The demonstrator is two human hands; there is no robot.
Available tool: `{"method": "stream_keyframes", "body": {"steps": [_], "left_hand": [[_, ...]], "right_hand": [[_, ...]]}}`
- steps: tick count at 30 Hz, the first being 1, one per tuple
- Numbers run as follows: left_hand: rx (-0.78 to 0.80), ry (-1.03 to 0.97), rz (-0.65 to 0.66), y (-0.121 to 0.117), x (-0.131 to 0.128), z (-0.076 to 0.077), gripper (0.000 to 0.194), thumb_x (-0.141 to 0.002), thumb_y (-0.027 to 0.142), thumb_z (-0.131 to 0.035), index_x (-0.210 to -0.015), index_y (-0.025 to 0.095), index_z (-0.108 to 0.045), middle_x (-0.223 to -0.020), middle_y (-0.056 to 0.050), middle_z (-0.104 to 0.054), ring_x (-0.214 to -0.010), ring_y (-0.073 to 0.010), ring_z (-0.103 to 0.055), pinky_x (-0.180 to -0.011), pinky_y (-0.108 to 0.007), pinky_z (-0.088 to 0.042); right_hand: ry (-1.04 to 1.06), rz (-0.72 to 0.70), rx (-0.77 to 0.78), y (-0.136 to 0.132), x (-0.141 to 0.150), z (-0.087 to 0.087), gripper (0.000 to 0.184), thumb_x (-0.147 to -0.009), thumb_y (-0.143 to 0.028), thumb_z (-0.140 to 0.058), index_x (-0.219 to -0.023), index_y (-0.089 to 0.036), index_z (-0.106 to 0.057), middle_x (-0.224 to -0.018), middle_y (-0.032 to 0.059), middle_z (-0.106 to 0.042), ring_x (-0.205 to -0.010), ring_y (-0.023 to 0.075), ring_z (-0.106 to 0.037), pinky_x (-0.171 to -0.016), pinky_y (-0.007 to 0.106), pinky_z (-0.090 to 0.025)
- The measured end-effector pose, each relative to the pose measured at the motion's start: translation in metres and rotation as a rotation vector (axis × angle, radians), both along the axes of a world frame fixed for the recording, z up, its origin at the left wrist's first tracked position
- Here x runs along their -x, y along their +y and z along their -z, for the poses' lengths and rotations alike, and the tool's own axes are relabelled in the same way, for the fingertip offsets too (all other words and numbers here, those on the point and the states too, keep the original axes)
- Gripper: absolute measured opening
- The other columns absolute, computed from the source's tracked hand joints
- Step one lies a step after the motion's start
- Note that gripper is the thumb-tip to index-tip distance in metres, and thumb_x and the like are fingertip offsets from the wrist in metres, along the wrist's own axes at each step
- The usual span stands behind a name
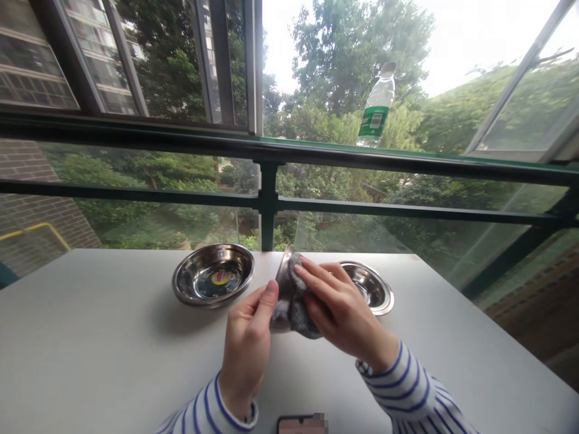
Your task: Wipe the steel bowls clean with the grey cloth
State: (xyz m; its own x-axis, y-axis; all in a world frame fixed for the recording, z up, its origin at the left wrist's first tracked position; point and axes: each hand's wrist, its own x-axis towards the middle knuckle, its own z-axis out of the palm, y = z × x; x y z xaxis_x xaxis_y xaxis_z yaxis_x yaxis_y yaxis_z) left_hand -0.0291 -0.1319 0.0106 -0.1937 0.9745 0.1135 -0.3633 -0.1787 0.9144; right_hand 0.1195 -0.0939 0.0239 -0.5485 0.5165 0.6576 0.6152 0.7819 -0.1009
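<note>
My left hand [250, 337] grips the rim of a shiny metal bowl [284, 274], thumb on the near side. The bowl is tipped on its edge above the table, its opening turned to the left. Against its outer side my right hand [341, 304] presses a grey cloth [303, 316], fingers laid over it. Part of the bowl is hidden behind the cloth and fingers. To the left stands a larger metal bowl [183, 290] with a yellow and pink sticker inside. Behind my right hand is another metal bowl [384, 298], partly covered by the hand.
The bowls are on a white table [113, 355]. A phone [301, 424] lies at the near edge, partly cut off. Beyond the table runs a dark green railing [269, 211] with glass, and a plastic bottle [375, 114] with a green label stands on its ledge.
</note>
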Motion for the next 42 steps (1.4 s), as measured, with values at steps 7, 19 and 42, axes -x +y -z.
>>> {"method": "stream_keyframes", "body": {"steps": [7, 19, 42], "left_hand": [[-0.014, 0.017, -0.002, 0.0, -0.002, 0.0, 0.027, -0.078, 0.037, -0.058, -0.089, 0.015, -0.07, -0.074, -0.003, -0.065, -0.068, -0.0151, -0.055, -0.061, -0.023, -0.042], [-0.009, 0.054, 0.025, -0.004, -0.004, 0.001, 0.024, -0.08, 0.036, -0.055, -0.084, 0.017, -0.07, -0.076, -0.001, -0.065, -0.068, -0.0129, -0.053, -0.06, -0.021, -0.041], [-0.003, -0.223, -0.11, -0.001, -0.004, -0.009, 0.016, -0.076, 0.029, -0.062, -0.086, 0.02, -0.07, -0.079, 0.001, -0.069, -0.073, -0.0122, -0.06, -0.069, -0.022, -0.045]], "right_hand": [[-0.052, 0.041, -0.107, -0.009, 0.009, -0.002, 0.041, -0.085, -0.026, -0.046, -0.125, -0.017, -0.048, -0.13, 0.0051, -0.049, -0.1, 0.0255, -0.044, -0.084, 0.044, -0.042], [-0.069, 0.04, -0.107, -0.007, 0.005, -0.008, 0.039, -0.084, -0.025, -0.045, -0.122, -0.017, -0.051, -0.125, 0.007, -0.053, -0.097, 0.024, -0.047, -0.081, 0.042, -0.043], [-0.121, -0.029, -0.217, -0.017, 0.021, 0.004, 0.045, -0.085, -0.024, -0.045, -0.127, -0.01, -0.046, -0.134, 0.013, -0.043, -0.127, 0.0274, -0.032, -0.101, 0.046, -0.036]]}}
